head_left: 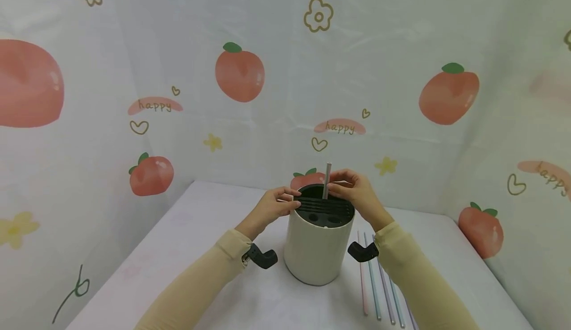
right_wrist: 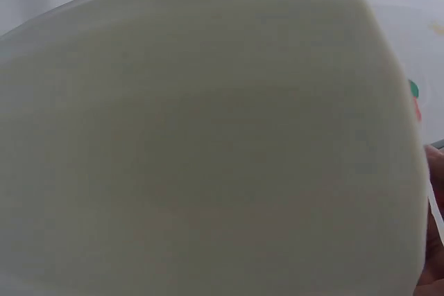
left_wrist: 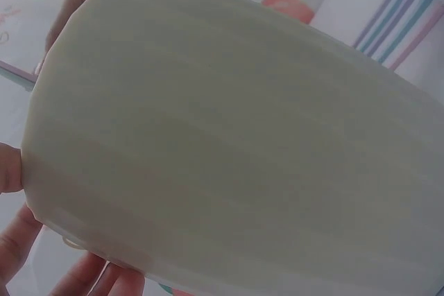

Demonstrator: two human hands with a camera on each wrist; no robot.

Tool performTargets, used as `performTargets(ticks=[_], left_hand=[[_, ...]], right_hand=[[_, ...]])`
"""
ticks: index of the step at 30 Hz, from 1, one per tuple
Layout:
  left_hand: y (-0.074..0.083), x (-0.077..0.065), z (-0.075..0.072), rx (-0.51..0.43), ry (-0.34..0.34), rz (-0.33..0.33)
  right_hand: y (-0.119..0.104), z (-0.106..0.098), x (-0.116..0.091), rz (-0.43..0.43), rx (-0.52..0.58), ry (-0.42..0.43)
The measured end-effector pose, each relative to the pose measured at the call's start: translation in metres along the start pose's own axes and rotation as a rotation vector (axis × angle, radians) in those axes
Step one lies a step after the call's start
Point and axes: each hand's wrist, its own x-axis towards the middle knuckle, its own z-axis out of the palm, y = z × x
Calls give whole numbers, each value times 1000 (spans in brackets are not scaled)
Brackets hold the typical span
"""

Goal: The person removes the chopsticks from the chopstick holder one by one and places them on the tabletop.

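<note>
A white round knife holder [head_left: 314, 255] stands upright on the table, with a black slotted insert [head_left: 324, 206] in its top. My left hand [head_left: 269, 208] holds the holder's left rim, thumb and fingers at the edge. One thin, shiny stick [head_left: 327, 180] rises upright from the insert. My right hand [head_left: 359, 193] pinches this stick from the right with thumb and fingertips, close above the rim. The white wall [left_wrist: 229, 136] fills most of the left wrist view, some left fingers [left_wrist: 83, 275] showing below it. In the right wrist view, the wall largely hides the right fingers [right_wrist: 433, 178].
Several thin sticks [head_left: 373, 280] in pink, blue and purple lie side by side on the white table [head_left: 250, 290], right of the holder and partly under the right forearm. Behind the table hangs a white curtain [head_left: 276, 137] printed with fruit.
</note>
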Motion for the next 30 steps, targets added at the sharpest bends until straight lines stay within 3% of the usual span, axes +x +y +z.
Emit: performTargets(ticks=[19,26,30], left_hand=[[-1,1,1,11,11,-11],[-2,2,2,11,5,-1],[-2,2,2,10,9,-4]], right_hand=[[-2,2,5,39,-15,-13],[-6,-2,5,21,6,-18],[-18,-11,8,-33,82,12]])
